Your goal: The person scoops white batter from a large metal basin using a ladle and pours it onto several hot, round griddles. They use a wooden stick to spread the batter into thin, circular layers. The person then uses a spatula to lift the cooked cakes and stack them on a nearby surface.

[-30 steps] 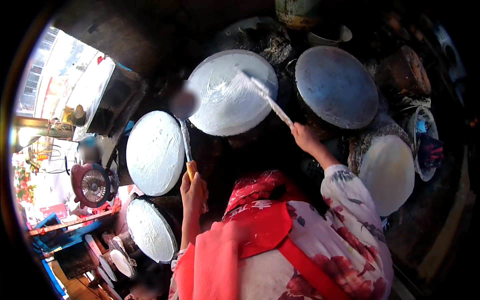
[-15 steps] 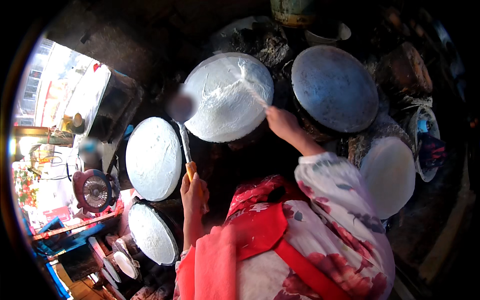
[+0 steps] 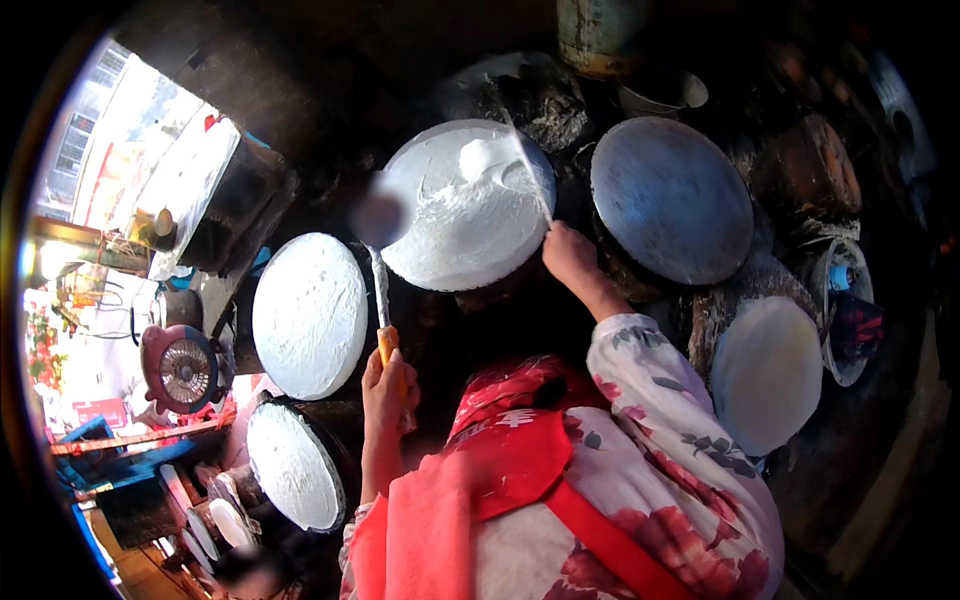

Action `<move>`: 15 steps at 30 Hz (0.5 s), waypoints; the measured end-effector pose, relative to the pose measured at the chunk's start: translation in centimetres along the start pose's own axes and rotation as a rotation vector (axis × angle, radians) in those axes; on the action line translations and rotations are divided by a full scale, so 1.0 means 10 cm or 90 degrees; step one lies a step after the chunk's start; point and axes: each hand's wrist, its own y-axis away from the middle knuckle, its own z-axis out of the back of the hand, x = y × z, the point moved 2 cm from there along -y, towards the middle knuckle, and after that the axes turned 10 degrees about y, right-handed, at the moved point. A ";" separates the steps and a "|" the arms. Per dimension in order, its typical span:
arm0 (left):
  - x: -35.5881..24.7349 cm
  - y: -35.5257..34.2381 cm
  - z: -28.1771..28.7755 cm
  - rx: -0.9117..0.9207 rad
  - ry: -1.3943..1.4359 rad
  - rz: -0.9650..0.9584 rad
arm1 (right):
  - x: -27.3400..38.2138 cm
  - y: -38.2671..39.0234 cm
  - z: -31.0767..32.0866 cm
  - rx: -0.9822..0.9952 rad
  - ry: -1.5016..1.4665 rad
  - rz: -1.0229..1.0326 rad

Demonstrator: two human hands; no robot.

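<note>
My left hand point(image 3: 388, 388) is closed around the orange wooden handle of a ladle point(image 3: 382, 290). The ladle's metal shaft is smeared with white, and its round dark head is blurred at the left edge of a round griddle point(image 3: 465, 245). White batter coats that griddle unevenly, with a thick mound point(image 3: 484, 160) near its far side. My right hand point(image 3: 573, 258) grips the near end of a thin pale stick point(image 3: 529, 171). The stick slants over the right side of the griddle, its far tip by the rim. I cannot tell whether it touches the batter.
Other batter-coated griddles stand to the left point(image 3: 310, 318) and near left point(image 3: 296, 468). A bare dark griddle point(image 3: 672, 200) is at the right, with a pale round disc point(image 3: 767, 375) nearer me. A bucket point(image 3: 597, 38) stands at the back, a small fan point(image 3: 185, 370) at the left.
My right hand has swung the stick away from the middle toward the griddle's right side. A thick mound of batter now shows near the far side. My left hand still holds the ladle.
</note>
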 end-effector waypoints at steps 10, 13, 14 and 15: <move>-0.05 -0.02 0.06 -0.017 -0.018 0.003 | -0.10 -0.56 0.14 0.028 0.040 0.123; -0.08 -0.09 0.07 -0.017 -0.010 0.018 | 0.04 -0.52 0.00 0.109 0.137 0.214; -0.09 -0.09 0.06 -0.014 0.001 0.021 | 0.16 -0.41 0.06 0.135 0.171 0.278; -0.10 -0.09 0.06 -0.010 0.012 0.025 | 0.21 -0.37 0.11 0.168 0.202 0.326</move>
